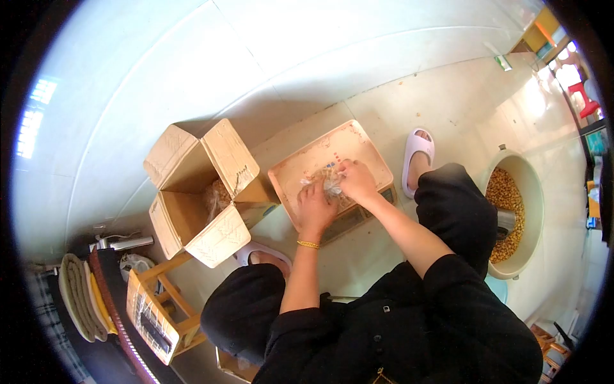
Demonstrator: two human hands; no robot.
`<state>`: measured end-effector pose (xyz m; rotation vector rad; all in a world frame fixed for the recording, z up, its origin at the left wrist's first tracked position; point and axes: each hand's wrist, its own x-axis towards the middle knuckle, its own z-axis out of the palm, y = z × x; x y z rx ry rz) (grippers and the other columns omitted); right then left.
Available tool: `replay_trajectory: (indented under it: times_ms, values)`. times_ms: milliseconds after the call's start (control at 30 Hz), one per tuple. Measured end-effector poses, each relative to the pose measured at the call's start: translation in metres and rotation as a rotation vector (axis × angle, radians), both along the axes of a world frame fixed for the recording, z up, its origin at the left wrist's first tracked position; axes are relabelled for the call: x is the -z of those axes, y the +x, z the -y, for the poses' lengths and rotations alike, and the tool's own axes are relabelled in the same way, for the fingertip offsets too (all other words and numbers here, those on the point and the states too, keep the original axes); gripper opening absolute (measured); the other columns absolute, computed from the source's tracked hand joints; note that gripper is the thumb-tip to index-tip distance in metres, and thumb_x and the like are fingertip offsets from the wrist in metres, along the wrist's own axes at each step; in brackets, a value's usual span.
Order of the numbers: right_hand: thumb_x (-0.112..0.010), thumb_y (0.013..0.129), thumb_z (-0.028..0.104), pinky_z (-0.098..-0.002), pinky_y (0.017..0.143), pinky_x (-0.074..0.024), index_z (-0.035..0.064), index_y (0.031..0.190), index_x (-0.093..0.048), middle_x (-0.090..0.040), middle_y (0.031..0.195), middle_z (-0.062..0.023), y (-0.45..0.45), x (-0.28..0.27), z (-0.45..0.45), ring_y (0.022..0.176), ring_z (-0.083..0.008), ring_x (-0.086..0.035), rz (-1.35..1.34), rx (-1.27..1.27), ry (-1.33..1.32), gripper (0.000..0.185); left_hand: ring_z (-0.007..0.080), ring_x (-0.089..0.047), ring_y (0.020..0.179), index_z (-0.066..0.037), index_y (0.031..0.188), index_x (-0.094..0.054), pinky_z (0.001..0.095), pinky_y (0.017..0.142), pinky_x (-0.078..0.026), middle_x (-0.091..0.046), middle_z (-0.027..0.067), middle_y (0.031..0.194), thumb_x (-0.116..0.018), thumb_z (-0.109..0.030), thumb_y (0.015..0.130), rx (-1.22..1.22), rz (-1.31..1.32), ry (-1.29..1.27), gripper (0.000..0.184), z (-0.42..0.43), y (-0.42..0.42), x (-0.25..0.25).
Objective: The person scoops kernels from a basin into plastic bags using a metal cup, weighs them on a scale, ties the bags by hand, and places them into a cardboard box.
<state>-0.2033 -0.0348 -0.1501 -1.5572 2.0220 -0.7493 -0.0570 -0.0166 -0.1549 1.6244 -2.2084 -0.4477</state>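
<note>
A clear plastic bag (331, 182) with light brown contents lies on the pan of a weighing scale (364, 137). My left hand (316, 203) rests against the bag's near left side, fingers partly spread. At the bag's right side, my right hand (356, 181) has its fingers closed on the gathered plastic. The scale's dark display panel shows in part below the pan, between my forearms. Left of the scale stands an open cardboard box (185, 217) with its flaps folded out and some clear plastic bags (217, 197) inside.
A large pale tub (535, 217) of yellow-brown kernels (505, 189) with a metal scoop (505, 223) stands at the right. A wooden stool (171, 291) is at the lower left. My slippered feet flank the scale, and a tiled wall rises beyond it.
</note>
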Motion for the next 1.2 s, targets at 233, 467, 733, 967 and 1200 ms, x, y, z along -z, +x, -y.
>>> replay_trajectory:
  times_ms: [233,467,733,967,1200]
  values:
    - [-0.059,0.074,0.009,-0.0426,0.078,-0.0476,0.0049,0.09,-0.063,-0.063,0.088,-0.0185,0.005,-0.007,0.003,0.087,-0.0347,-0.061,0.156,-0.182,0.06,0.017,0.0301,-0.054,0.098,-0.007,0.11,-0.059,0.0454,0.085,-0.04,-0.06,0.0112,0.096,-0.07,-0.015,0.066,0.002,0.248,0.079,0.045,-0.015,-0.015,-0.002]
    - [-0.057,0.079,0.005,-0.0359,0.07,-0.049,0.0028,0.087,-0.065,-0.065,0.082,-0.0175,-0.001,-0.082,0.019,0.078,-0.0285,-0.064,0.367,-0.14,-0.217,0.012,0.0354,-0.059,0.085,-0.006,0.097,-0.061,0.0438,0.075,-0.047,-0.062,0.0162,0.087,-0.064,0.001,0.066,-0.205,-0.214,-0.131,0.031,-0.006,0.005,-0.075]
    - [-0.058,0.085,0.006,-0.0294,0.063,-0.0488,0.0025,0.097,-0.064,-0.063,0.079,-0.0061,0.016,-0.126,0.026,0.068,-0.012,-0.059,0.647,-0.024,-0.22,0.014,0.0158,-0.052,0.062,-0.003,0.092,-0.061,0.03,0.059,-0.045,-0.058,0.007,0.072,-0.068,-0.001,0.073,-0.544,-0.177,-0.422,0.021,-0.007,0.103,-0.271]
    - [-0.051,0.087,0.009,-0.0384,0.063,-0.0495,0.0035,0.092,-0.063,-0.064,0.082,-0.0152,0.024,-0.115,0.014,0.063,-0.0272,-0.063,0.466,-0.266,-0.116,0.014,0.0335,-0.063,0.08,-0.006,0.097,-0.064,0.0403,0.071,-0.048,-0.066,0.0179,0.086,-0.07,-0.017,0.074,-0.543,0.173,-0.199,0.026,0.062,0.217,-0.25]
    - [-0.053,0.08,0.006,-0.0393,0.071,-0.0486,0.004,0.092,-0.064,-0.065,0.086,-0.0141,0.021,-0.082,0.018,0.08,-0.0289,-0.063,0.15,-0.457,0.002,0.017,0.0352,-0.061,0.097,-0.008,0.103,-0.065,0.0417,0.083,-0.048,-0.066,0.019,0.098,-0.068,-0.017,0.073,-0.557,0.315,0.201,0.032,0.109,0.291,-0.13]
